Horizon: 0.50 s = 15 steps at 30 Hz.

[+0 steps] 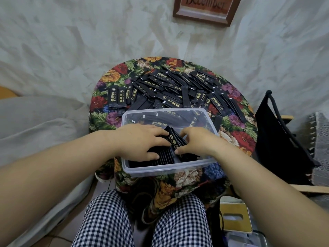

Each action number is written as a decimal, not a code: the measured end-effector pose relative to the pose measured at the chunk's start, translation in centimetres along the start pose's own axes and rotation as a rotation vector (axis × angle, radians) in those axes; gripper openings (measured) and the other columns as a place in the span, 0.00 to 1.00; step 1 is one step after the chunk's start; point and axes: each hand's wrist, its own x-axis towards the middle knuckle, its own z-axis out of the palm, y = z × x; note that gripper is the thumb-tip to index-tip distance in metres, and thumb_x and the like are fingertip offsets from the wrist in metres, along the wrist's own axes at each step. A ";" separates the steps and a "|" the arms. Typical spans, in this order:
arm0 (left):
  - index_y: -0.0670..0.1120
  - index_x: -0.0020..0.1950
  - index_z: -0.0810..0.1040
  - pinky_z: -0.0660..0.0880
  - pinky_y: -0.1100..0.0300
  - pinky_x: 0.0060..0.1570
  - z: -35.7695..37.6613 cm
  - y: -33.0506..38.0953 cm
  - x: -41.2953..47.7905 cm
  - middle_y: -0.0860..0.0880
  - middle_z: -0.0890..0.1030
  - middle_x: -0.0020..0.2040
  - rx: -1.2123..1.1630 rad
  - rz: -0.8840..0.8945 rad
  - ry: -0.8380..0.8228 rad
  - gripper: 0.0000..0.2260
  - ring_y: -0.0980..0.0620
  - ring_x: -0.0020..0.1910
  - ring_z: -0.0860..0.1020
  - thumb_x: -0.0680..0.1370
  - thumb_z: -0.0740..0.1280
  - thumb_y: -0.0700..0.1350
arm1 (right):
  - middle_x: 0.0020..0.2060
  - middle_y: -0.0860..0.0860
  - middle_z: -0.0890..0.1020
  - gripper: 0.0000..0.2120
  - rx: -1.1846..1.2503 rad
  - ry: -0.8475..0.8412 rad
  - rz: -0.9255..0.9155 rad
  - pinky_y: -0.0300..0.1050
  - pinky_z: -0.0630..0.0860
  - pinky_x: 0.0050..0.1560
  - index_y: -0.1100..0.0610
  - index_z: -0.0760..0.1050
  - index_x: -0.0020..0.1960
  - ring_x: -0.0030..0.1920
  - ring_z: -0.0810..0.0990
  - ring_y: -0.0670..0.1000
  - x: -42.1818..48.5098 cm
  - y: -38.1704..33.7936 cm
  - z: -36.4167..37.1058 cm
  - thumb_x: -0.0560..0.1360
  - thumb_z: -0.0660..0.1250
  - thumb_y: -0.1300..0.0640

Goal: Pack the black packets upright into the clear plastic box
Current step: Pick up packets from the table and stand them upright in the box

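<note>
Where the checked trousers (110, 220) end, the clear plastic box (169, 171) sits on a flowery cloth (236, 138), its near half filled with black packets (160, 157) standing in a tight row. The left hand (142, 141) lies flat on them, fingers straight, pressing. The right hand (197, 141) curls fingers and thumb round a small tilted bunch. I think the job is under half done: behind the box a big loose pile (170, 86) of thin, shiny sticks with gold print waits on the bumpy woven cloth.
</note>
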 end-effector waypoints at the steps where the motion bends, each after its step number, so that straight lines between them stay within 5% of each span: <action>1: 0.60 0.75 0.53 0.61 0.51 0.71 0.0 0.0 0.0 0.57 0.49 0.77 0.000 0.000 -0.001 0.24 0.53 0.76 0.51 0.80 0.54 0.59 | 0.62 0.52 0.76 0.32 0.003 -0.007 -0.002 0.43 0.73 0.51 0.54 0.66 0.70 0.56 0.77 0.52 0.1 0.0 0.0 0.72 0.71 0.44; 7: 0.61 0.75 0.54 0.60 0.50 0.71 0.1 -0.1 0.0 0.56 0.49 0.77 0.001 0.003 0.006 0.24 0.52 0.76 0.52 0.80 0.54 0.59 | 0.38 0.45 0.72 0.29 0.182 -0.054 0.019 0.45 0.77 0.41 0.54 0.68 0.67 0.37 0.76 0.49 0.5 0.6 0.1 0.71 0.73 0.46; 15: 0.60 0.75 0.54 0.60 0.51 0.71 0.1 -0.1 0.0 0.56 0.50 0.77 -0.005 0.010 0.017 0.24 0.52 0.75 0.53 0.80 0.55 0.59 | 0.38 0.49 0.77 0.34 0.366 -0.188 -0.004 0.38 0.75 0.31 0.53 0.61 0.72 0.34 0.79 0.47 0.2 0.6 0.0 0.71 0.74 0.52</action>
